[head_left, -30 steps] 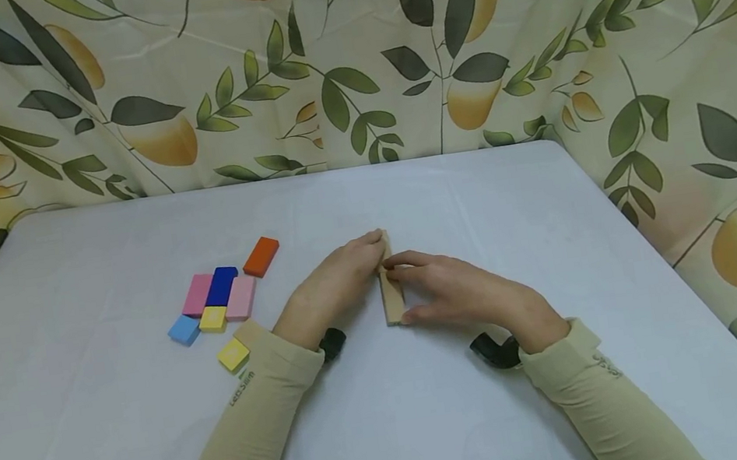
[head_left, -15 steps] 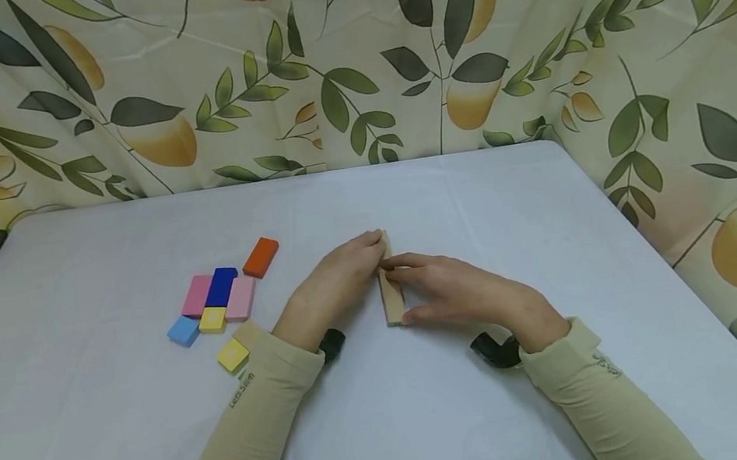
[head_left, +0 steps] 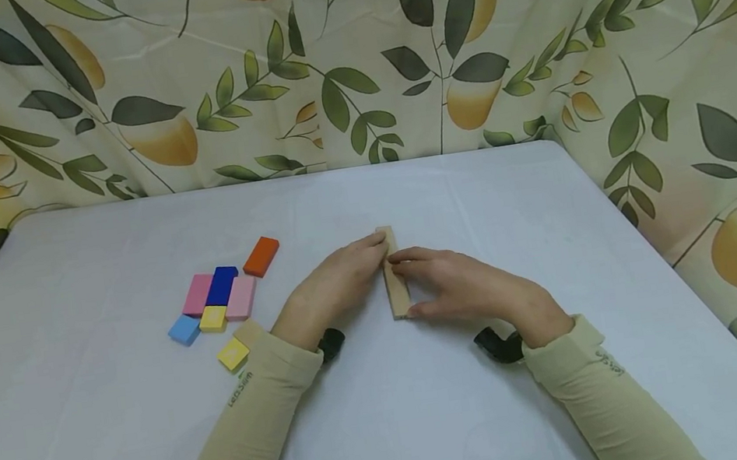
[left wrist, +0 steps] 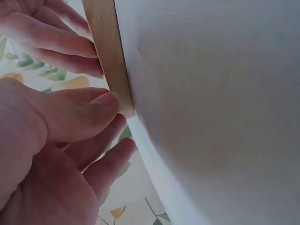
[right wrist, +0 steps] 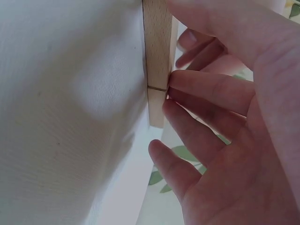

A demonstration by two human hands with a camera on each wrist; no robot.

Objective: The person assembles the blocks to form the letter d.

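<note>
Two plain wooden blocks stand end to end on the table, forming one narrow strip. A seam between the near block [right wrist: 158,47] and the far block [right wrist: 156,107] shows in the right wrist view. My left hand [head_left: 341,275] pinches the strip near its far end, the thumb [left wrist: 96,110] against the wood in the left wrist view. From the right, my right hand [head_left: 467,285] holds the near block, thumb at its near end and index fingertip [right wrist: 180,79] beside the seam. Its other fingers spread loosely. The hands partly cover the strip in the head view.
Left of my left wrist lie several coloured blocks: orange [head_left: 261,257], dark blue [head_left: 221,286], two pink, light blue [head_left: 184,330] and yellow [head_left: 233,354]. A plain wooden block [head_left: 250,331] is partly under the left sleeve. A patterned curtain [head_left: 344,53] hangs behind the white table [head_left: 397,430].
The wooden strip has shifted slightly right and away from me, its near end turning rightward. My right hand has moved slightly with it; the left hand has hardly moved.
</note>
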